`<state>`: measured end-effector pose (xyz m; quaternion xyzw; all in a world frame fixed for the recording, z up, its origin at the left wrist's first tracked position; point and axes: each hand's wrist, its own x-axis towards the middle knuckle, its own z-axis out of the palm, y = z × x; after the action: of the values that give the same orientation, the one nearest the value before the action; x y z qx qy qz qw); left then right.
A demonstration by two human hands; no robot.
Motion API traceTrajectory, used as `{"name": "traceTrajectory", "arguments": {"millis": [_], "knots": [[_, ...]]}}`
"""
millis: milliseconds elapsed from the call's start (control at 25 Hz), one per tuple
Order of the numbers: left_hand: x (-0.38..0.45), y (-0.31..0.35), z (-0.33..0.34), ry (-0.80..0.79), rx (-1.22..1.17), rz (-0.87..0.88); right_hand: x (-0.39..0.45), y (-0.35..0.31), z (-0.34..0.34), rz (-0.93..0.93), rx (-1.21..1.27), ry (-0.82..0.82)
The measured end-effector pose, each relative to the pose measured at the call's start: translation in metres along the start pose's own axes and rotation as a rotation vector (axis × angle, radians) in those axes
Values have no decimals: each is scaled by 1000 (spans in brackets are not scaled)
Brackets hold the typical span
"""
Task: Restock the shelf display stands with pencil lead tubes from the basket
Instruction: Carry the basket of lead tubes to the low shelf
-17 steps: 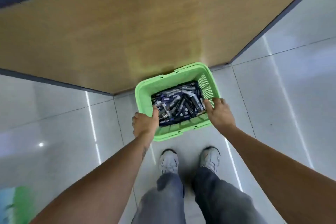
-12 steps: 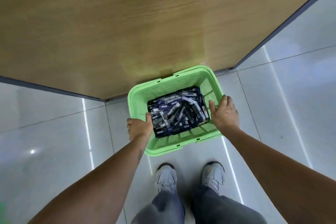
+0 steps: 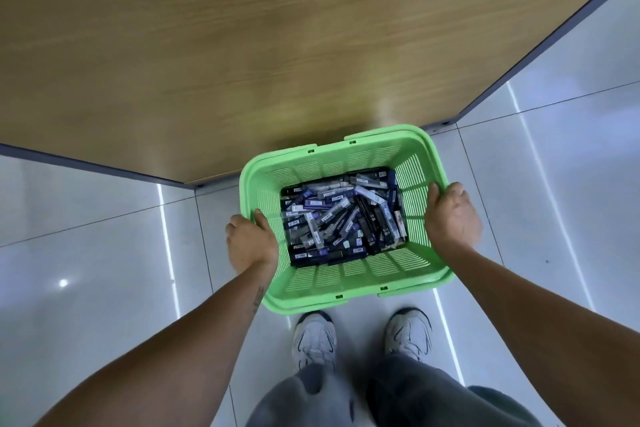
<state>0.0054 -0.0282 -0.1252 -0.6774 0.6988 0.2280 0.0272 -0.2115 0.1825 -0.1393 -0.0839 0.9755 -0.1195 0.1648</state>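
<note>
You grip one green basket (image 3: 346,282) with both hands: your left hand (image 3: 251,242) curls over its left rim, thumb hooked inside the wall and the other fingers wrapped around the outside, and your right hand (image 3: 452,215) clasps the right rim the same way, thumb on the inner edge and fingers folded over the outer lip. Between your two hands, on the floor of that basket, lies the loose heap of pencil lead tubes (image 3: 341,218), dark blue, black and clear cases piled crosswise in several layers; there are dozens of them, too tangled to count one by one, and a few near your right hand show "HB 0.5" on their labels. Whether the basket rests on the floor or hangs in your grip cannot be told from this view. Beyond your hands, past the basket's far rim, one broad wooden panel (image 3: 242,45) fills the upper part of the view, edged at the bottom by a dark grey strip (image 3: 86,165) where it meets the glossy white floor tiles (image 3: 86,270). Nearer to you than your hands, below the basket's near rim, your two light grey sneakers (image 3: 313,340) stand side by side, just apart, and grey trouser legs (image 3: 346,399) rise from them.
</note>
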Motion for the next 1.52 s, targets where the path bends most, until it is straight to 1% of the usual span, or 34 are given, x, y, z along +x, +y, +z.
{"name": "traceTrajectory", "arguments": {"millis": [120, 200, 280, 360, 440, 560, 720, 840, 1000, 1240, 1520], "knots": [[-19, 13, -48, 28, 40, 132, -32, 10, -52, 37, 31, -5], [-36, 27, -92, 11, 22, 204, -55, 13, -100, 96, 64, -19], [-60, 43, -139, -22, -66, 241, -80, 17, -152, 163, 104, -26], [-88, 65, -187, -62, -171, 239, -106, 18, -205, 216, 148, -19], [-117, 92, -229, -99, -247, 260, -129, 23, -253, 260, 180, 20], [-157, 150, -290, -149, -322, 359, -158, 30, -332, 345, 265, 130], [-202, 230, -343, -158, -297, 519, -175, 45, -425, 444, 316, 230], [-233, 282, -359, -154, -279, 598, -173, 60, -477, 499, 357, 301], [-289, 354, -353, -201, -250, 709, -167, 114, -539, 578, 394, 389], [-384, 455, -320, -265, -248, 849, -150, 206, -614, 686, 430, 472], [-481, 581, -261, -361, -202, 967, -124, 308, -676, 848, 452, 575]]}}
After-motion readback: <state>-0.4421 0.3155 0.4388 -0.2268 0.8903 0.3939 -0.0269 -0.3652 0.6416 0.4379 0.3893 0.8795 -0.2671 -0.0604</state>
